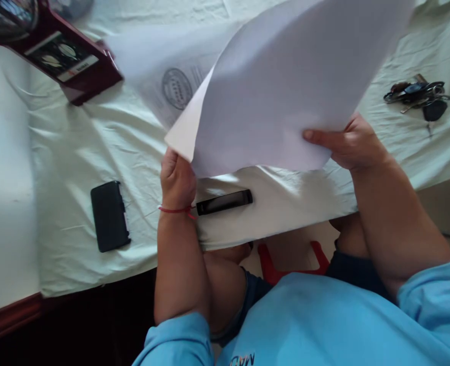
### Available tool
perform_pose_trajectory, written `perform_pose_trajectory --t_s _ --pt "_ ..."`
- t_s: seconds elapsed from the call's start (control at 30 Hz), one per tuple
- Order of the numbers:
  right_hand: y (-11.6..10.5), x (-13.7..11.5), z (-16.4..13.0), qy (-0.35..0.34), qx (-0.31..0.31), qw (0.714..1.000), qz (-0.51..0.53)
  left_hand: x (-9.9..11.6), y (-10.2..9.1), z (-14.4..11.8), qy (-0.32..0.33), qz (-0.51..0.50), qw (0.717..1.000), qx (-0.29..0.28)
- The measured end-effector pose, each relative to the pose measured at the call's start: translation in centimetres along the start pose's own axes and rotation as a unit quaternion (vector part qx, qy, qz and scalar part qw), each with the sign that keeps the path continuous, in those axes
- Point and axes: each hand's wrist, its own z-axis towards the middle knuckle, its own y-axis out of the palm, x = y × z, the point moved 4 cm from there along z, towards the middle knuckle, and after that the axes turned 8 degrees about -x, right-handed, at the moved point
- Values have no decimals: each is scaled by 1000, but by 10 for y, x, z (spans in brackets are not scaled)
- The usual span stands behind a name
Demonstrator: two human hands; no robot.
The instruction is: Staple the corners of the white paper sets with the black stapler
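White paper sheets [274,91] are held up in both hands over the table, the upper one curling at its left edge. Beneath that curl shows a printed sheet with a round dark stamp [176,89]. My left hand [178,176] is closed on the lower left corner of the sheets, its fingertips partly hidden. My right hand [356,145] pinches the lower right edge, thumb on top and fingers behind the paper. Just right of my left wrist, a long black stapler-like object [225,202] lies on the cloth, touched by neither hand.
A black phone-like case [110,216] lies at left on the pale green tablecloth [76,152]. A dark red stand [83,61] occupies the upper left. A bunch of keys [419,96] rests at right. Part of a red stool [270,264] shows below the table's front edge.
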Motion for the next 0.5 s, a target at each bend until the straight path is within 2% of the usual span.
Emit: perform_pose_trajectory --t_s 0.1,0.2,0.33,0.5 --pt "-1 4 1 -2 -15 1000 -9 3 5 -2 36 -9 999 40" --pt "-5 7 3 5 5 1000 3 9 13 -3 41 -74 996 11" --pt "-6 7 4 18 21 999 27 15 21 -3 5 -121 992 -41" --pt "-3 12 4 71 10 995 67 5 13 -1 -43 -105 993 -42"
